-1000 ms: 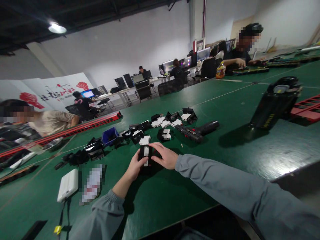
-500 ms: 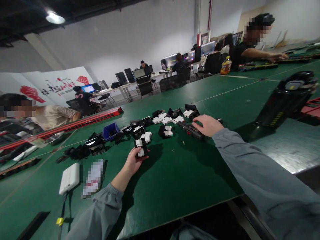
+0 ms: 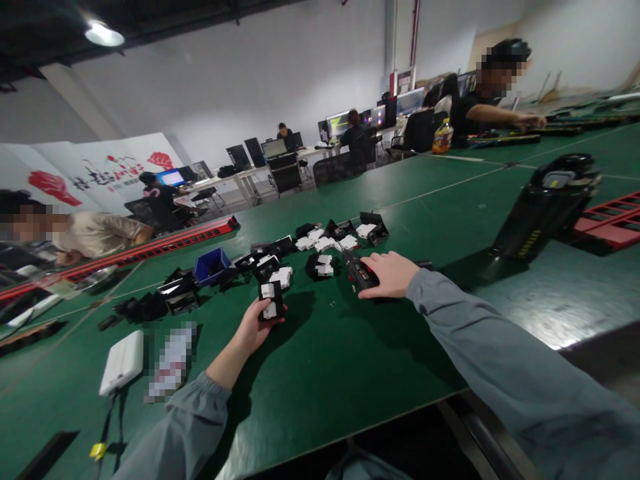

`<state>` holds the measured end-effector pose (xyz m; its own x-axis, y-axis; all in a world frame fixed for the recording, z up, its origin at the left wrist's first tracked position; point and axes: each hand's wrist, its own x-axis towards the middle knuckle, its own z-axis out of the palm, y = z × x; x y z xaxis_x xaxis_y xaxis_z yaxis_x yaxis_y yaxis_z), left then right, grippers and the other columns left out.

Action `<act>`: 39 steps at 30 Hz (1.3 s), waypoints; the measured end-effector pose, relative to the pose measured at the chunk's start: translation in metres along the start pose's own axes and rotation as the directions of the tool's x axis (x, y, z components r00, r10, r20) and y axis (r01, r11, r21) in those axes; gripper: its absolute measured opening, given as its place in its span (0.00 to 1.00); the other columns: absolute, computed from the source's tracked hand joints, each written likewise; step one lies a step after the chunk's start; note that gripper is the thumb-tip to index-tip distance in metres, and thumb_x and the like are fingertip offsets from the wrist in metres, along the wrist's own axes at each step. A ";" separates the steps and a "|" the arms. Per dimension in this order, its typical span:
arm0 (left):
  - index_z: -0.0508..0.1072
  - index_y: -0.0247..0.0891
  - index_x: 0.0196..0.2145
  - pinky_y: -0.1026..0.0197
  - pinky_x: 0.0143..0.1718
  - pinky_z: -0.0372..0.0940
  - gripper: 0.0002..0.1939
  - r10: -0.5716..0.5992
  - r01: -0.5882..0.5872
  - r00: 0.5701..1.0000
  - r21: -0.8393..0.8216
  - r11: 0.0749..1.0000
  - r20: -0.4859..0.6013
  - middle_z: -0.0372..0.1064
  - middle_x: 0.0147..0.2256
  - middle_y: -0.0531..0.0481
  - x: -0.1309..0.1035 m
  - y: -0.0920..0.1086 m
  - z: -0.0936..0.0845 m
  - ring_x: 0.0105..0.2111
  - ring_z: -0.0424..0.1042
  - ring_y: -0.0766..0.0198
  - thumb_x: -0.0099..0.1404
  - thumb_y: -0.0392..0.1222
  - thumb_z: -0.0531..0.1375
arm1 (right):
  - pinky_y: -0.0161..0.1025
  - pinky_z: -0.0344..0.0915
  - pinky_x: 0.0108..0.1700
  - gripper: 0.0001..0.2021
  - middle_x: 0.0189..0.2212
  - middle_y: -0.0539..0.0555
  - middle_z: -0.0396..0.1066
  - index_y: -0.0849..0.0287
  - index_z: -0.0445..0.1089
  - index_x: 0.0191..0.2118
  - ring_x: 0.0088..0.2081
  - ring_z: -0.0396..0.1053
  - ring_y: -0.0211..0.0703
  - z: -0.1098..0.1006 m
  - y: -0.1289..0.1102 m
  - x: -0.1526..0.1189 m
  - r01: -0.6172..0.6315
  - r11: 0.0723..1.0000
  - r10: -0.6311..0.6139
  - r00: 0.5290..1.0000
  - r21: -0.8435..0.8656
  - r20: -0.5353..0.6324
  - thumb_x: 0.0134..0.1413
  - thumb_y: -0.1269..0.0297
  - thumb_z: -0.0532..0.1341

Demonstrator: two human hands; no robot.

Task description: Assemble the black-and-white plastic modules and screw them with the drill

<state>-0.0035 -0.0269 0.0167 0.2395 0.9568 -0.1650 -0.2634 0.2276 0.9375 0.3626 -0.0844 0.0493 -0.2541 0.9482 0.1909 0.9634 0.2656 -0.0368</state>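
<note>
Screwdriver (image 3: 361,273) now under right hand (image 3: 391,275) (nearer than before).

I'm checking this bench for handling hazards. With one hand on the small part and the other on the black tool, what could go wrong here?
1. The left hand pinches the black-and-white part clear of the green table; a slip could drop it.
2. The right hand grips the black power tool close beside the loose parts pile; swinging it could scatter them.
3. The tall black device is tilted beside the right arm; a bump might tip it.
</note>
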 end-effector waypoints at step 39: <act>0.64 0.39 0.46 0.63 0.22 0.68 0.25 0.390 -0.296 0.878 0.326 0.898 -0.278 0.67 0.37 0.48 0.009 -0.012 -0.006 0.27 0.70 0.65 0.53 0.42 0.66 | 0.40 0.60 0.21 0.49 0.33 0.61 0.71 0.62 0.69 0.50 0.20 0.62 0.41 -0.008 -0.103 -0.031 -0.255 -0.646 -0.138 0.966 0.719 0.219 0.44 0.24 0.37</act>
<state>-0.0037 -0.0195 0.0022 -0.1518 0.9791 0.1356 -0.0026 -0.1376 0.9905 0.2721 -0.1419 0.0546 -0.3970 0.9175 -0.0254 -0.6192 -0.2881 -0.7305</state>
